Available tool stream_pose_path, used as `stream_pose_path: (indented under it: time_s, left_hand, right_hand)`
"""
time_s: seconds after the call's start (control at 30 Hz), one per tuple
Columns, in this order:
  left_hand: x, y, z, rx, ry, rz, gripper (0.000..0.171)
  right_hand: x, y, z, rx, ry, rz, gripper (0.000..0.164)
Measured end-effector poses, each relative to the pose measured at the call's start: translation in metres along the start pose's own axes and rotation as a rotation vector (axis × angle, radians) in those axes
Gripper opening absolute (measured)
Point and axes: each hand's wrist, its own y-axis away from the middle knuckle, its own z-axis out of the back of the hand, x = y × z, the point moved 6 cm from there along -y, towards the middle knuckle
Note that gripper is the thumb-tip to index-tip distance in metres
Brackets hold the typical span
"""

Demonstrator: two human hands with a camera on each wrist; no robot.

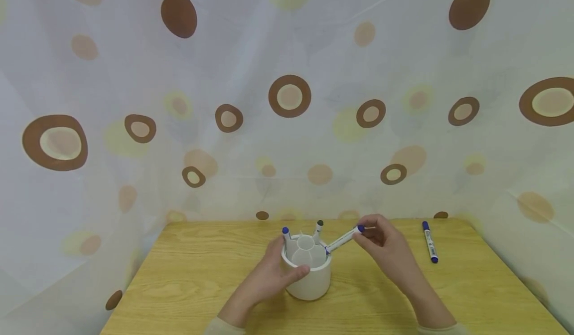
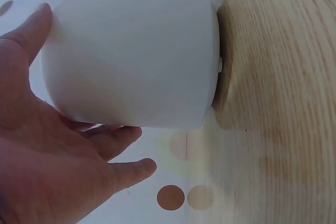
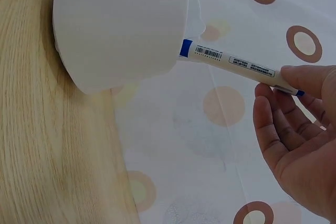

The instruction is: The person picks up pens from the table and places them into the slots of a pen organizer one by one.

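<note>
A white round pen holder with inner compartments is on the wooden table; whether its base fully touches the wood I cannot tell. My left hand grips its left side, the thumb on the near wall and fingers behind. A blue-capped marker and a black-capped marker stand in it. At the holder's right, my right hand pinches the end of a white and blue marker. That marker slants, its other end at the holder's rim.
Another blue-capped marker lies on the table to the right of my right hand. A light curtain with brown and yellow spots hangs behind the table and along both sides.
</note>
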Motion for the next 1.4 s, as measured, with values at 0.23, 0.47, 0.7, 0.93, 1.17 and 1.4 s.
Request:
stream_pose_path:
  time_s: [0.23,0.47,0.7,0.93,1.17,1.4]
  left_hand:
    - [0.003,-0.001,-0.001,0.02,0.054,0.02,0.11]
    - [0.003,0.0,0.0,0.022,0.053,0.028,0.112]
    - [0.005,0.001,-0.001,0.022,0.062,0.045,0.114]
    - [0.005,0.001,-0.002,0.018,0.069,0.054,0.112]
    - [0.006,0.001,-0.002,0.02,0.073,0.053,0.111]
    - [0.007,0.0,-0.001,0.023,0.074,0.05,0.111]
  right_hand:
    - [-0.004,0.0,-0.007,-0.01,-0.009,0.012,0.027]
    - [-0.001,-0.002,-0.015,0.008,-0.052,0.043,0.021]
    - [0.004,-0.006,-0.021,0.037,-0.02,0.058,0.022]
    - [-0.001,-0.008,-0.018,0.036,0.074,0.042,0.026]
    - [-0.008,-0.008,-0.008,0.042,0.169,0.038,0.03]
    - [-0.018,-0.006,0.009,0.049,0.225,0.078,0.035]
